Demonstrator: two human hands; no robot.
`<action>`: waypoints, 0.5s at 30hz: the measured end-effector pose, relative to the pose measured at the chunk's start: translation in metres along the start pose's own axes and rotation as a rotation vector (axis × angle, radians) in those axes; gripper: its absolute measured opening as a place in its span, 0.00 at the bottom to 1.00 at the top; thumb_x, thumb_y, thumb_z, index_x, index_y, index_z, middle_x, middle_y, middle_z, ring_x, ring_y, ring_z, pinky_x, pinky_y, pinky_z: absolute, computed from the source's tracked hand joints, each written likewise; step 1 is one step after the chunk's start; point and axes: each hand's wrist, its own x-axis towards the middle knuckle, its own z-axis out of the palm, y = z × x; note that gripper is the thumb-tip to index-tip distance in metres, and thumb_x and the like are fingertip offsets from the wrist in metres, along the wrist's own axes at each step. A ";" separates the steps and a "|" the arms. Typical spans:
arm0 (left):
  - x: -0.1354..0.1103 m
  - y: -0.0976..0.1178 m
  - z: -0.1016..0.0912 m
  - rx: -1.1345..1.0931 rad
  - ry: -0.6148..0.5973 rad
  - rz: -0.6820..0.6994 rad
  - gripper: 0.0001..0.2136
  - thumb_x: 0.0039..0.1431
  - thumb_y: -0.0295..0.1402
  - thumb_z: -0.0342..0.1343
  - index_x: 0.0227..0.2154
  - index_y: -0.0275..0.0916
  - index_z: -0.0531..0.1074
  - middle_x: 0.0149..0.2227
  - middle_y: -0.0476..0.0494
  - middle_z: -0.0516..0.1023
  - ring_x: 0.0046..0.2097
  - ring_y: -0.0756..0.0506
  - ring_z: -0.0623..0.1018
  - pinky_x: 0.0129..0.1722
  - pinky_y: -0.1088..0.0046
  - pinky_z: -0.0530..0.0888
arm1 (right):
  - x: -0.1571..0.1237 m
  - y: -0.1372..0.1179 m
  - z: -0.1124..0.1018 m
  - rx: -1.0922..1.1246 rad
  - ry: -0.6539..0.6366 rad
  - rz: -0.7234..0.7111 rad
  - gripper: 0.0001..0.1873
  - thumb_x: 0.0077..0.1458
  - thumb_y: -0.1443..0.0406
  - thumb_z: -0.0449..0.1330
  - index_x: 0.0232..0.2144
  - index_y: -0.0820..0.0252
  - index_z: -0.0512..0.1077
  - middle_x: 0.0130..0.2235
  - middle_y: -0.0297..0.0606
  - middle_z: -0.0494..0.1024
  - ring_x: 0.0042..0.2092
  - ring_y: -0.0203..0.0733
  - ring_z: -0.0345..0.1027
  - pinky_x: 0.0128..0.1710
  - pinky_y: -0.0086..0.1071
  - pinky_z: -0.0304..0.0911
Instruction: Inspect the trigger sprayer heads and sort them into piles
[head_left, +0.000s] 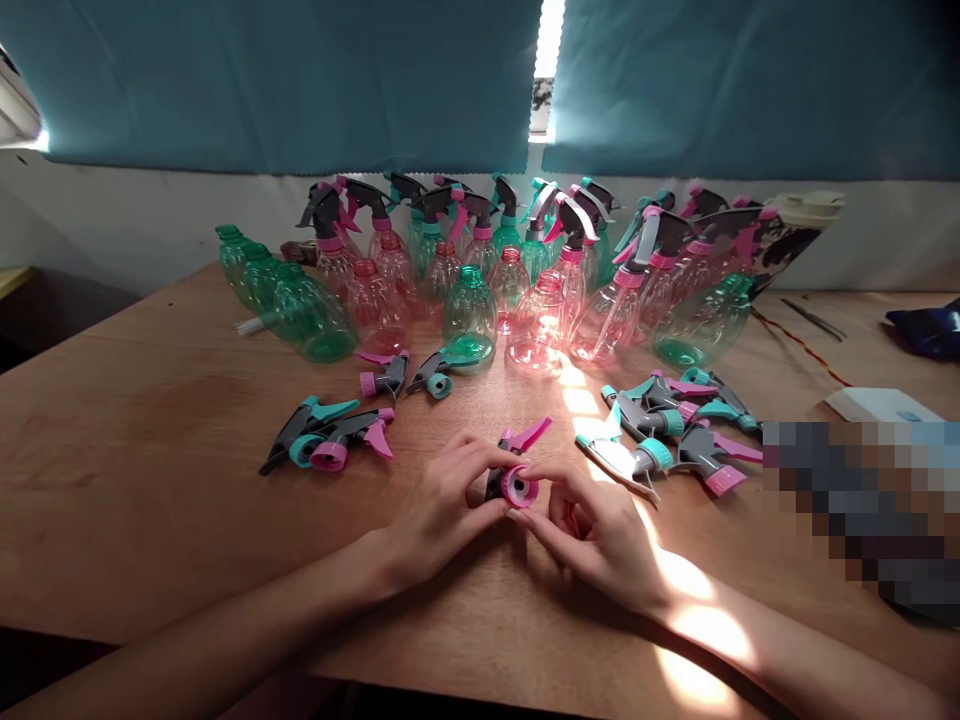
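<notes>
- The left hand (442,510) and right hand (600,530) are together, fingertips clamped on a pink-and-grey trigger sprayer head (504,470) between them
- Loose sprayer heads (705,460) lie just right of that held head
- Pink and green plastic bottles (469,320) stand beyond it on the wooden table (150,480)

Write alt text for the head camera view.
The left hand and right hand pinch a grey spray trigger head with a pink collar over a wooden table. Loose trigger heads lie on both sides, before a crowd of pink and green plastic spray bottles.
</notes>
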 end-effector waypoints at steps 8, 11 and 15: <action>0.000 -0.003 0.001 -0.004 -0.026 0.022 0.11 0.57 0.27 0.61 0.43 0.38 0.72 0.38 0.46 0.76 0.42 0.44 0.70 0.43 0.69 0.69 | -0.004 0.010 -0.001 0.005 -0.072 0.014 0.11 0.59 0.63 0.59 0.43 0.58 0.66 0.19 0.23 0.64 0.19 0.30 0.57 0.19 0.24 0.52; 0.000 -0.001 0.001 -0.008 -0.042 0.035 0.11 0.57 0.28 0.61 0.43 0.38 0.72 0.37 0.46 0.77 0.42 0.45 0.70 0.43 0.70 0.69 | -0.002 0.013 -0.002 -0.019 -0.077 -0.023 0.08 0.60 0.63 0.59 0.42 0.57 0.66 0.20 0.24 0.67 0.19 0.31 0.59 0.20 0.25 0.54; 0.000 0.000 0.000 -0.003 -0.067 0.045 0.10 0.56 0.27 0.62 0.41 0.38 0.72 0.37 0.47 0.77 0.41 0.45 0.70 0.42 0.71 0.69 | 0.004 0.014 -0.006 -0.040 -0.031 -0.126 0.04 0.64 0.66 0.52 0.38 0.57 0.66 0.25 0.30 0.76 0.23 0.32 0.68 0.24 0.24 0.59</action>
